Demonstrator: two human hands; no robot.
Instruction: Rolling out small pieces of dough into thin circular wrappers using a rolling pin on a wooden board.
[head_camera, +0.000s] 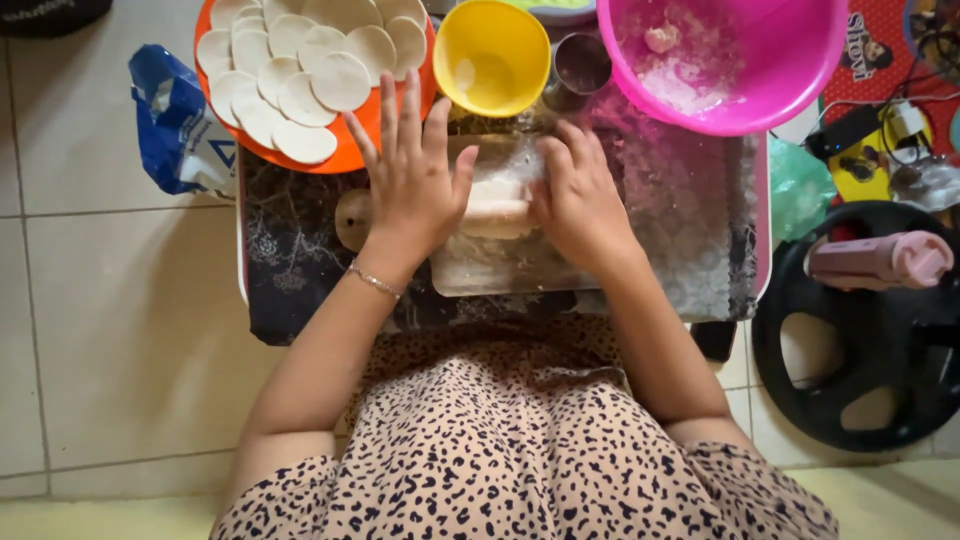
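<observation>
A low, dark patterned worktop stands on the tiled floor. At its far edge sit a pink bowl, an orange plate of round dough discs and a yellow bowl. On the floured board, the left hand and right hand press flat, fingers spread and each grip apart, on a rolling pin lying across the dough.

An orange plate of dough rounds, a yellow bowl, a floury pink bowl, a blue bag, a black weight plate.
</observation>
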